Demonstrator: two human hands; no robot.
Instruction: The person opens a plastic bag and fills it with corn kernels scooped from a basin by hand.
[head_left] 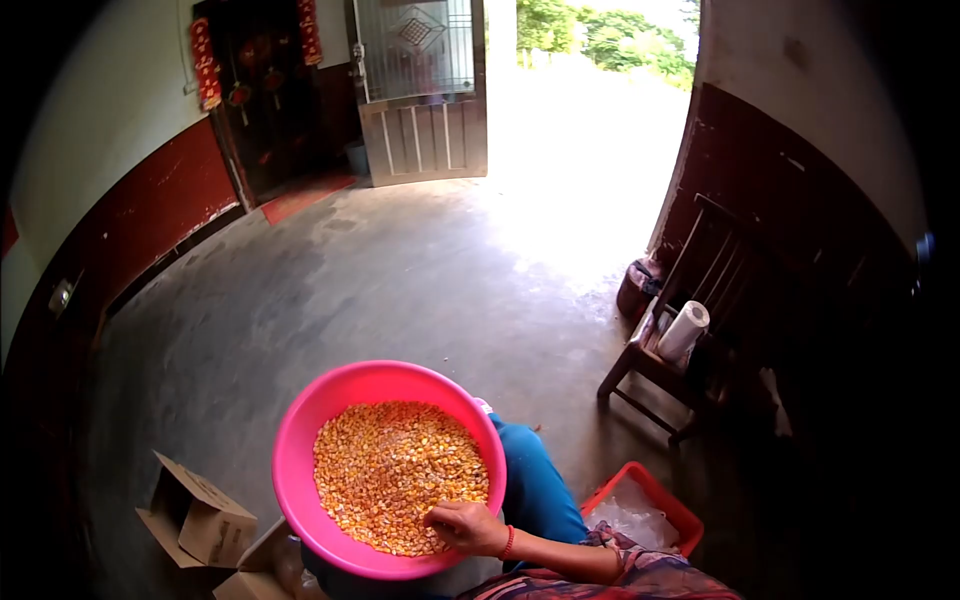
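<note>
A pink plastic basin (pixel 290 470) holds a broad heap of dried corn kernels (pixel 395 465), yellow to orange. My right hand (pixel 462 526) reaches in from the right, over the near right part of the corn. Its fingers are curled together low against the kernels. Whatever lies between the fingertips is hidden. A red bracelet (pixel 508 543) circles the wrist. The basin stands beside my leg in blue trousers (pixel 538 480). My left hand is out of view.
Open cardboard boxes (pixel 215 525) lie left of the basin. A red crate (pixel 690 525) with clear plastic bags sits right of my leg. Farther right, a wooden chair (pixel 655 370) carries a white roll (pixel 684 331). A metal door (pixel 425 120) stands beside the bright doorway.
</note>
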